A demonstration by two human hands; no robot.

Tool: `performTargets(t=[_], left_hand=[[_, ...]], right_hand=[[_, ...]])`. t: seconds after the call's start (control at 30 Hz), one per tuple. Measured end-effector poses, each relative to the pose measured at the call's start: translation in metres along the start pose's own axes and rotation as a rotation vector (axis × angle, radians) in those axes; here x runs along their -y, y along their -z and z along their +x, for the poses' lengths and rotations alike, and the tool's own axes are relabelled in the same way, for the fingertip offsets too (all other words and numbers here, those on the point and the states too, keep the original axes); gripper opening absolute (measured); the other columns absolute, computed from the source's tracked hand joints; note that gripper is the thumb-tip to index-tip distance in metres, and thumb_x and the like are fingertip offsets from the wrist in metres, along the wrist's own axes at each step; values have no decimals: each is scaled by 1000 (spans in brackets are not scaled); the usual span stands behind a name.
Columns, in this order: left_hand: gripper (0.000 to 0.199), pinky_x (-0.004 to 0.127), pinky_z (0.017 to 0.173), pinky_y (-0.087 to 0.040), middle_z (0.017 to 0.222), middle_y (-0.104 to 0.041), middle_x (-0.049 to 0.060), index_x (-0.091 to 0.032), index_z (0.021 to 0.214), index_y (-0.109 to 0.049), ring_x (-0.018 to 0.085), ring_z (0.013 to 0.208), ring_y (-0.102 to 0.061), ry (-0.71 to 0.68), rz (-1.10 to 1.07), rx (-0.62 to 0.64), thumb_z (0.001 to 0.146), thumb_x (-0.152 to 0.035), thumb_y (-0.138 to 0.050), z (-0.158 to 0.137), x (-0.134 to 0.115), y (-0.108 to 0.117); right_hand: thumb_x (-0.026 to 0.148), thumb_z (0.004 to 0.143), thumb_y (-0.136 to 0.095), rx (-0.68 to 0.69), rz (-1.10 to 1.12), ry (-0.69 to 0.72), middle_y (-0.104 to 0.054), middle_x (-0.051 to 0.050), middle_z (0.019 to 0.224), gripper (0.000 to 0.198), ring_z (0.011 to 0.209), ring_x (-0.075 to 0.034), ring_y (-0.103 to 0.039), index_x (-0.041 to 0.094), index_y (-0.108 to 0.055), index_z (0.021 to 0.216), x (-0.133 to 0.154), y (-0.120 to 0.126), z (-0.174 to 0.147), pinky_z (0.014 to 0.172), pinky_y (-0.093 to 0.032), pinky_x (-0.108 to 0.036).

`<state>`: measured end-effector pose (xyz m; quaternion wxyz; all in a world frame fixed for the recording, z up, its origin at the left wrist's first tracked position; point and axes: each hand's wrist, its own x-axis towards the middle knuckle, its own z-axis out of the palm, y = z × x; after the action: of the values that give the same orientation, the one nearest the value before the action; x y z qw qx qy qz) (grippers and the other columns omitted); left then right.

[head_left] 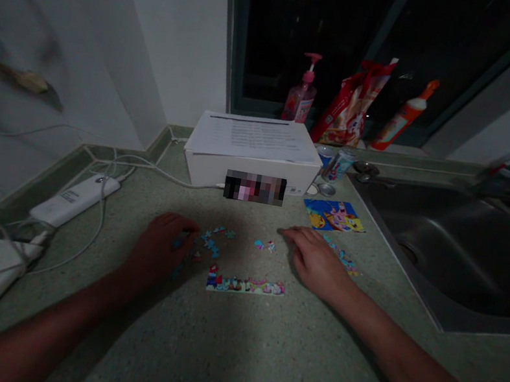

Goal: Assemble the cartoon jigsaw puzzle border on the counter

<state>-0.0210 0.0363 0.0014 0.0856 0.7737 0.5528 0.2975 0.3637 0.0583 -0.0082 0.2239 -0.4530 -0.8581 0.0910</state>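
My left hand (pixel 161 245) hovers at or rests on the loose jigsaw pieces (pixel 211 244) at the left, its fingers a little curled and its thumb apart, with nothing visible in them. Stretched out over the counter, the fingers of my right hand (pixel 316 260) are empty; more puzzle pieces (pixel 342 256) lie beside it, partly hidden. Between the hands sit a couple of small pieces (pixel 265 245). Nearer to me is a joined strip of puzzle (pixel 245 285), with a short upward corner at its left end. A colourful cartoon picture card (pixel 334 215) lies beyond my right hand.
A white box (pixel 254 151) with a printed sheet stands at the back, a phone (pixel 254 188) leaning on its front. White power strips (pixel 76 199) and cables run along the left. At the right is a metal sink (pixel 470 255); a can (pixel 338 165) and bottles stand behind.
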Motion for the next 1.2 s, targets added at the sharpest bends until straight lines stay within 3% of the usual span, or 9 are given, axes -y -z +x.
performTargets(t=[0.47, 0.77, 1.2], left_hand=[[18, 56, 99, -60, 100, -81, 6, -30, 108, -78, 31, 99, -75, -111, -64, 85, 102, -32, -61, -5, -5, -2], [18, 53, 102, -57, 99, -81, 3, -27, 111, -75, 27, 98, -73, -275, -114, 188, 107, -28, -57, -10, -16, -2], [21, 50, 98, -55, 101, -80, 5, -26, 113, -74, 27, 97, -72, -304, -93, 238, 108, -25, -53, -11, -14, -2]], right_hand=[[3, 95, -51, 10, -31, 23, -77, -15, 124, 51, 120, -33, -71, 20, -72, 138, 3, 3, 0, 108, -60, -56], [4, 97, -51, -3, -47, 39, -77, -14, 122, 47, 118, -32, -72, 21, -74, 135, 1, 3, 0, 107, -61, -55], [4, 97, -51, 1, -28, 35, -77, -15, 124, 48, 121, -34, -71, 21, -75, 135, 1, 4, 0, 107, -60, -59]])
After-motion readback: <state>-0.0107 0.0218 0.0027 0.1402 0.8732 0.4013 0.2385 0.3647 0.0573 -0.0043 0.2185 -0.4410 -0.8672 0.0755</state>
